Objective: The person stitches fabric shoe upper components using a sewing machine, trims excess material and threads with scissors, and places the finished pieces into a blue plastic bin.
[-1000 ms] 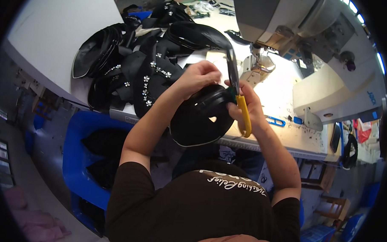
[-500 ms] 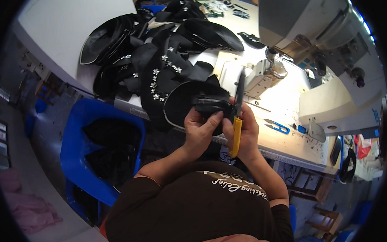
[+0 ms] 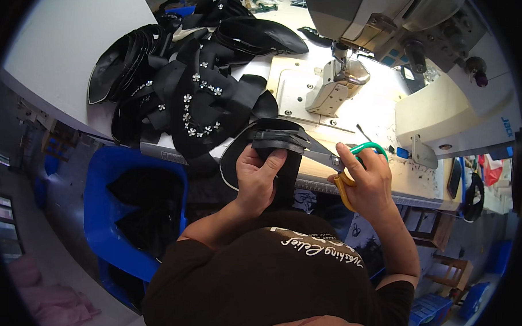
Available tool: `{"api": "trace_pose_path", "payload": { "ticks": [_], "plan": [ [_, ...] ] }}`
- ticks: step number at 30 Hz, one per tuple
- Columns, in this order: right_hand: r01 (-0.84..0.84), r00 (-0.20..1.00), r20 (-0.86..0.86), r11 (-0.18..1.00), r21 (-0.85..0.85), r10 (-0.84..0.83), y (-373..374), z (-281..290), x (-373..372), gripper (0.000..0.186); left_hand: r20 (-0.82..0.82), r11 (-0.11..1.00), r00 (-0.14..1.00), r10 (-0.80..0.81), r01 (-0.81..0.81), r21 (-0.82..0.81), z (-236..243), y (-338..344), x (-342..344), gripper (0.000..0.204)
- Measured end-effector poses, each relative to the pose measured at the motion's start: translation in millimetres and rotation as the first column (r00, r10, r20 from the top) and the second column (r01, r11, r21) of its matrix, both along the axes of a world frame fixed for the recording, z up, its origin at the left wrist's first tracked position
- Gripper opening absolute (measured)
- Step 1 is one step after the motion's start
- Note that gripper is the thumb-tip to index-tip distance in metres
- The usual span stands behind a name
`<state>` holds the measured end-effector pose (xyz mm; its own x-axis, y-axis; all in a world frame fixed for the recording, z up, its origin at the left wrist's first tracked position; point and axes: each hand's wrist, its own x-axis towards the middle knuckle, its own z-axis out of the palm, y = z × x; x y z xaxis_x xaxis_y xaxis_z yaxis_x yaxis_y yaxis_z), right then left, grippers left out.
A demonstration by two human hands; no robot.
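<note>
My left hand (image 3: 256, 175) pinches a small bundle of black strips (image 3: 280, 142) between thumb and fingers, just past the table's front edge. Beneath the strips lies a black shaped piece with a pale edge (image 3: 232, 162), partly covered by that hand. My right hand (image 3: 368, 181) grips scissors (image 3: 334, 161) with one green and one yellow handle loop. The blades point left and meet the right ends of the strips. Whether they are cutting I cannot tell.
A pile of black pieces with flower-shaped rhinestones (image 3: 188, 97) covers the table's left side. A sewing machine (image 3: 338, 88) stands beyond my hands. A blue plastic chair (image 3: 98, 215) holding black pieces is at the left. Thread scraps lie at the right.
My right hand has moved right and turned the scissors from upright to pointing left at the strips. My left hand stays on the strips. The view has shifted slightly.
</note>
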<state>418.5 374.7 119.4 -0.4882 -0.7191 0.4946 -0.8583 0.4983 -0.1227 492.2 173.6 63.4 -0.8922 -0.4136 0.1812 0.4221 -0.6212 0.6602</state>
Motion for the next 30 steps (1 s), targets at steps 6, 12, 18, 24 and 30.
{"api": "trace_pose_path", "payload": {
  "ticks": [6, 12, 18, 24, 30],
  "plan": [
    [-0.047, 0.999, 0.002, 0.997, 0.065, 0.047, 9, 2, -2, 0.06, 0.061, 0.993, 0.997, -0.05, 0.057, -0.106, 5, -4, 9, 0.015],
    [-0.118, 0.99, -0.072, 0.993, 0.008, 0.118, 5, 7, -4, 0.059, 0.101, 0.962, 0.992, -0.08, 0.104, -0.253, 7, 2, 12, 0.013],
    [-0.093, 0.995, -0.004, 0.983, 0.158, 0.095, 18, 17, 0, 0.054, 0.185, 0.865, 0.97, -0.155, 0.224, -0.449, 19, -3, 18, 0.017],
    [-0.109, 0.994, -0.011, 0.99, 0.09, 0.111, 10, 16, 3, 0.062, 0.188, 0.845, 0.96, -0.209, 0.274, -0.459, 10, 9, 14, 0.016],
    [-0.047, 0.998, -0.036, 0.978, 0.203, 0.056, 13, 26, 13, 0.062, 0.192, 0.756, 0.97, -0.147, 0.236, -0.61, 5, 1, 12, 0.014]
  ]
}}
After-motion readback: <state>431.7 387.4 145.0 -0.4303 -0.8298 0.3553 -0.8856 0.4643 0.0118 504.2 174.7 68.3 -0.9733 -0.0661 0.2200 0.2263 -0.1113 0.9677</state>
